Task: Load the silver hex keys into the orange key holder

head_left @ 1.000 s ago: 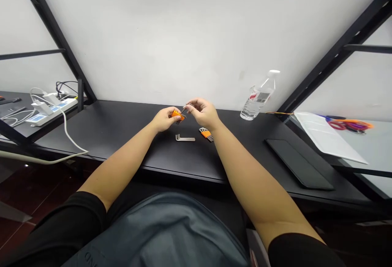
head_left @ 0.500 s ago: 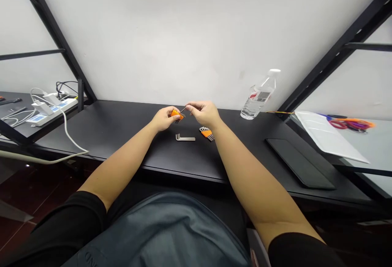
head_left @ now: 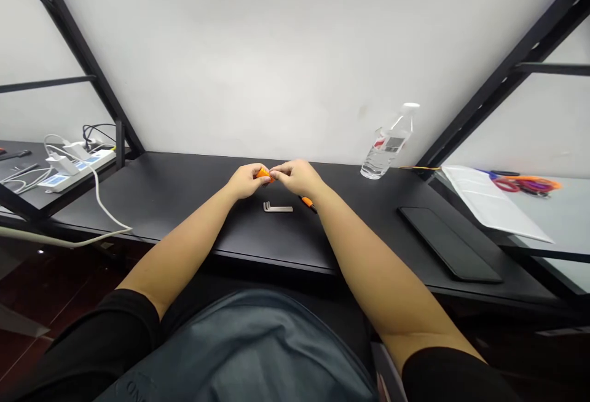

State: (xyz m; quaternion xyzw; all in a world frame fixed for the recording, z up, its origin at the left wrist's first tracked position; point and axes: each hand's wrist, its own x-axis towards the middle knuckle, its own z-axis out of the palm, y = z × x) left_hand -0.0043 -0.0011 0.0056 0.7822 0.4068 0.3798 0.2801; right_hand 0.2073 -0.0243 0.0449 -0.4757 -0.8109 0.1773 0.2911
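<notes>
My left hand (head_left: 244, 182) is closed round a small orange hex key holder (head_left: 263, 173) above the black desk. The fingertips of my right hand (head_left: 298, 177) are pinched together against the holder's right side, at the hex key, which they mostly cover. Just below my hands, several loose silver L-shaped hex keys (head_left: 279, 209) lie side by side on the desk. A second orange holder (head_left: 308, 203) lies under my right wrist, largely hidden by it.
A water bottle (head_left: 385, 147) stands by the wall at right, and a dark flat tablet-like object (head_left: 447, 243) lies near the desk's right end. At left are a white power strip (head_left: 78, 168) and a cable hanging over the desk edge. Black metal frames rise on both sides.
My right hand has moved left and in to the orange holder, bringing the hex key to it. My right wrist now covers more of the second holder.
</notes>
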